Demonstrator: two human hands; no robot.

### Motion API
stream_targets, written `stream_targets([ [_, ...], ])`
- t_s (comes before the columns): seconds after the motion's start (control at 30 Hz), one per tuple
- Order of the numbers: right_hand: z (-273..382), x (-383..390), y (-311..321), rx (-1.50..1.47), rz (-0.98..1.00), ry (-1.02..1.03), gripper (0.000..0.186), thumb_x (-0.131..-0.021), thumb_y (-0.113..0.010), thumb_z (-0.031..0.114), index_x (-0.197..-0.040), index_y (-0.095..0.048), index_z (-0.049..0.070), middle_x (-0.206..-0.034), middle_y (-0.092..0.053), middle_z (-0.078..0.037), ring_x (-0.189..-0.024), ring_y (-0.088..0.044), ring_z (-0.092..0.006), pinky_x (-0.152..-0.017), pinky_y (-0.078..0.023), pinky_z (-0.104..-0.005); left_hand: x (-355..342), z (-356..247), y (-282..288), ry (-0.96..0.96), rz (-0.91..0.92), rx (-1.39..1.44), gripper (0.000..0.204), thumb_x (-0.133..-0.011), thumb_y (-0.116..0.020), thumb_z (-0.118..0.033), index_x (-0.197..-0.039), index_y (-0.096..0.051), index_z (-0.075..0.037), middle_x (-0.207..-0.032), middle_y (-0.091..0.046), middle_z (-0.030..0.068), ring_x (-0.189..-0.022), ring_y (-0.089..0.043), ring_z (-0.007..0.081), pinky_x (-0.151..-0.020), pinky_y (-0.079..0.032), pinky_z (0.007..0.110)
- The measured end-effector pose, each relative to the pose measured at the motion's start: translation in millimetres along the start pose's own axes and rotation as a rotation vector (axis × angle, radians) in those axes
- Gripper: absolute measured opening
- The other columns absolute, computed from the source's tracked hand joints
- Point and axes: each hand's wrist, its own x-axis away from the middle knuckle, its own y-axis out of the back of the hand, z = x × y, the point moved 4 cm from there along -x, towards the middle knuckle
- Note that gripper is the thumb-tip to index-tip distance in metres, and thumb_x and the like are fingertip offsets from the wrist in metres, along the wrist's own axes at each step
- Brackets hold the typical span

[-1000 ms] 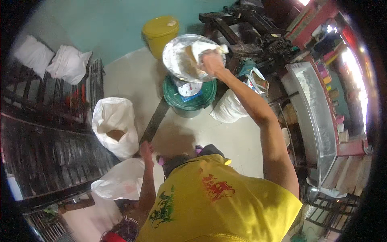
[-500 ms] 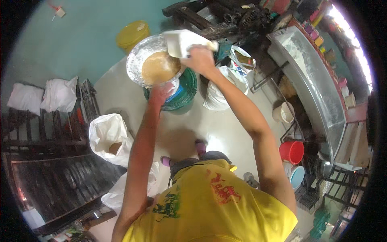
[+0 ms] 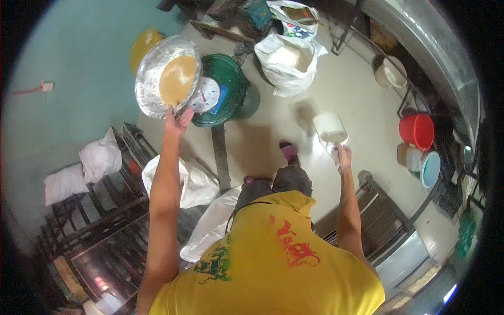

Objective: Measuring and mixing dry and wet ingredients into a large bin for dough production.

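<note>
At half past ten, a silver basin (image 3: 148, 79) smeared with white frames tan powder (image 3: 176, 86) marked by a whitish patch; beyond it is a yellow bucket (image 3: 140, 48). At eleven, a scale (image 3: 207, 92) has a white dial, red needle and blue body, against a dark green tub (image 3: 233, 79). A white sack (image 3: 286, 79) is at one, a plain white scoop (image 3: 328, 125) at two. At three, a bright red pail (image 3: 416, 131) tops a pale blue basin (image 3: 430, 169). At six, a yellow shirt (image 3: 257, 262) bears red and green prints; at ten, the wall (image 3: 68, 58) is blue-green.

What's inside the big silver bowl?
Inside the bowl is tan stuff, perhaps powder, with a whitish patch. The bowl's bottom underneath it is covered, so I can't see that.
</note>
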Motion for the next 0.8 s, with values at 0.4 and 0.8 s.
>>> stream_targets([
  [0.4,-49,19,-65,-0.121,0.124,-0.049,0.032,-0.082,-0.069,0.036,-0.082,-0.062,0.004,-0.065,-0.051,0.001,-0.048,-0.039,-0.0083,-0.043,-0.029,-0.0255,-60,-17,-19,0.002,-0.001,0.492,0.042,-0.102,-0.033,-0.019,-0.131,-0.045,0.009,-0.130,-0.052,0.0269,-0.118,-0.054,0.0429,-0.093,-0.056,0.047],
  [0.8,-25,48,-20,0.026,0.084,0.101,0.035,-0.080,-0.070,0.039,-0.080,-0.061,0.004,-0.063,-0.049,0.001,-0.048,-0.039,-0.0086,-0.042,-0.028,-0.0260,-28,-32,-23,0.069,0.123,0.531,0.043,-0.103,-0.032,-0.016,-0.138,-0.036,0.008,-0.142,-0.038,0.0286,-0.130,-0.037,0.0484,-0.097,-0.053,0.047],
])
